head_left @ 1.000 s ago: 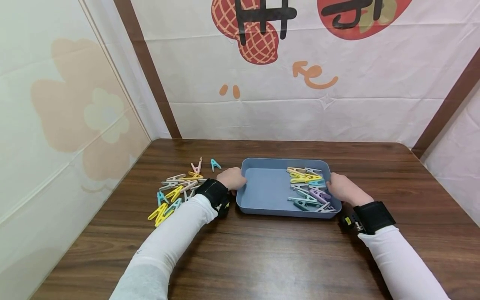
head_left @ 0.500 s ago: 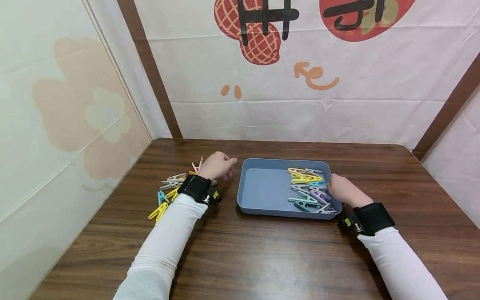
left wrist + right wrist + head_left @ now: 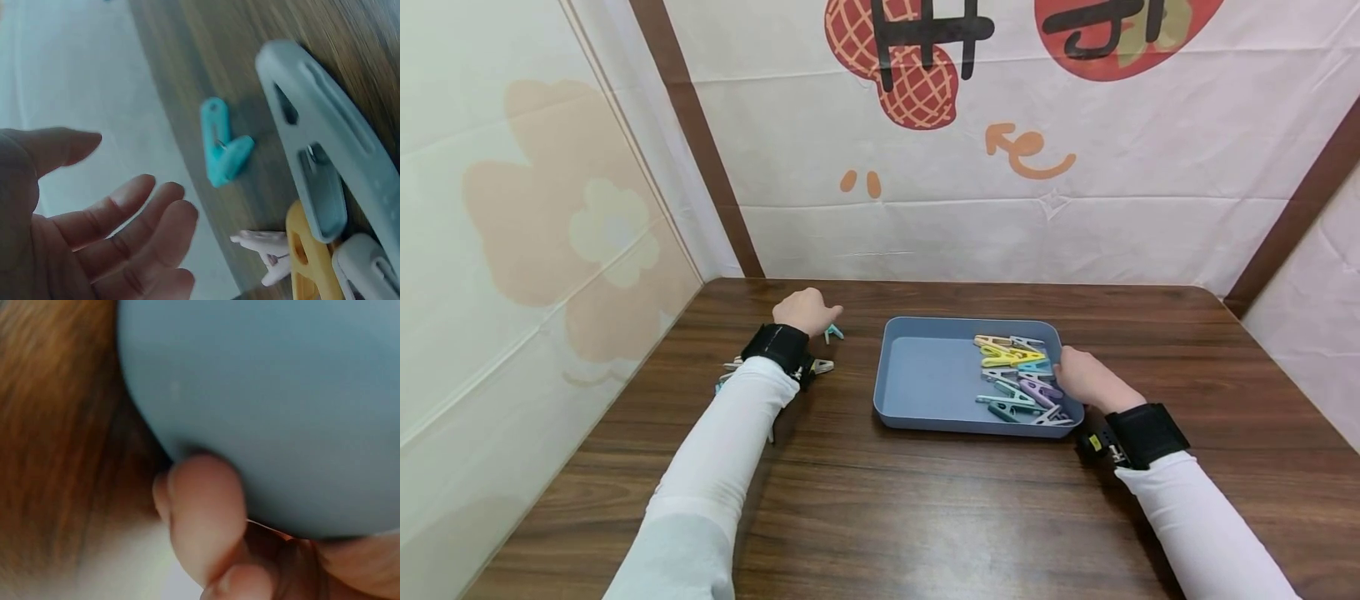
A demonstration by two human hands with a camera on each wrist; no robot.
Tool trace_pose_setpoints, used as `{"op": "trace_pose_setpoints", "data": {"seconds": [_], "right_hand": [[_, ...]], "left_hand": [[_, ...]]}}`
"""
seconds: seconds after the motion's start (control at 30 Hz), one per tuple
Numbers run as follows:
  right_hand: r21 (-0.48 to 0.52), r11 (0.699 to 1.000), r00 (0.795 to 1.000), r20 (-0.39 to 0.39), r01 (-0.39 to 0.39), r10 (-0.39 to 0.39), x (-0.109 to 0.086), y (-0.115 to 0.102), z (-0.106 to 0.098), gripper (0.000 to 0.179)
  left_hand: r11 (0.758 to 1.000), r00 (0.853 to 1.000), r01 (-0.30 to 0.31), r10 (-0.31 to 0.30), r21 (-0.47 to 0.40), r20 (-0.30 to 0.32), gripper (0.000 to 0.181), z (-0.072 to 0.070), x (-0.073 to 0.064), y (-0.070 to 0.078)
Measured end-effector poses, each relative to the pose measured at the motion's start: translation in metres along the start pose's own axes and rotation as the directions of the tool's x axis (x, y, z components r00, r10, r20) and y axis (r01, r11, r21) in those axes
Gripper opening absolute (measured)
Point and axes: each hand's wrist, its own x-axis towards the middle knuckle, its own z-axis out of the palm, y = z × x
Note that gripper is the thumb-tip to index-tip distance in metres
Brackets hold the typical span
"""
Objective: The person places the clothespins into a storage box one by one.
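Note:
My left hand [image 3: 808, 312] hovers near the table's back left, fingers spread and nothing between them in the left wrist view. Just beside it lies a turquoise clothespin [image 3: 215, 140]. A large grey clothespin [image 3: 325, 131], an orange-yellow one [image 3: 306, 259] and a pale pink one [image 3: 265, 253] lie close by in that view. In the head view my left forearm hides most of this pile. At the right end of a blue-grey tray [image 3: 917, 379], my right hand [image 3: 1090, 379] holds the rim, a fingertip pressed against the outer wall [image 3: 262, 412].
Several clothespins, among them yellow ones [image 3: 1011, 357] and a purple one [image 3: 1040, 390], fill the tray's right half. The brown wooden table [image 3: 955, 508] meets a printed white cloth wall [image 3: 970, 242] at the back and another [image 3: 550, 333] on the left.
My left hand has let go of the tray's left edge and moved left and back, over the clothespin pile. The right hand and the tray have stayed put.

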Motion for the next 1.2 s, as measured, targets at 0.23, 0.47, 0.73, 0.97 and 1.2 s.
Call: {"op": "trace_pose_setpoints", "data": {"seconds": [0.23,0.47,0.73,0.97,1.2], "right_hand": [[0.006,1.000,1.000,0.011,0.001,-0.001,-0.001,0.000,-0.002,0.038],[0.009,1.000,1.000,0.006,0.005,-0.005,0.000,0.000,0.000,0.038],[0.023,1.000,1.000,0.006,-0.001,0.001,0.001,0.001,-0.001,0.039],[0.017,1.000,1.000,0.007,-0.003,0.003,0.001,-0.001,-0.001,0.040],[0.017,1.000,1.000,0.011,-0.019,0.019,-0.002,-0.002,-0.002,0.041]], "left_hand": [[0.995,0.995,0.056,-0.062,0.082,0.074,0.049,0.014,0.016,0.001],[0.989,0.985,0.123,-0.131,0.081,0.114,0.047,0.030,0.022,-0.004],[0.990,0.987,0.126,-0.132,0.063,0.093,0.032,0.030,0.023,-0.004],[0.993,0.996,0.067,-0.073,0.094,0.058,0.023,0.025,0.018,-0.001],[0.998,0.996,-0.019,0.024,0.061,-0.083,0.026,0.014,0.019,0.016]]}}
